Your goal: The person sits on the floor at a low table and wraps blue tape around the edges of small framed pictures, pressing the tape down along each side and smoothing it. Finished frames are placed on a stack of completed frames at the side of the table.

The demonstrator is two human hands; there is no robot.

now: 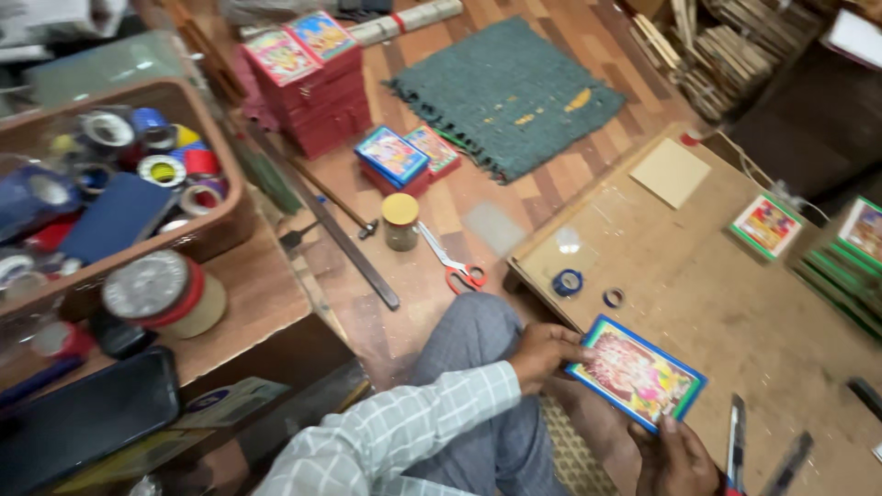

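Note:
A small framed colourful picture (636, 372) with a blue border is held flat over the near edge of a low wooden board (735, 294). My left hand (544, 354) grips its left end, sleeve in white checked cloth. My right hand (675, 455) holds its lower right corner from below. Two rolls of blue tape lie on the board just beyond the picture, a larger one (567, 282) and a smaller one (614, 298).
Red-handled scissors (455, 262), a jar (401, 221), a hammer and a long metal ruler (344, 239) lie on the floor. Stacks of framed pictures (312, 78) stand near a green mat (505, 92). A wooden tray of tape rolls (119, 174) sits left. A cutter (735, 441) lies right.

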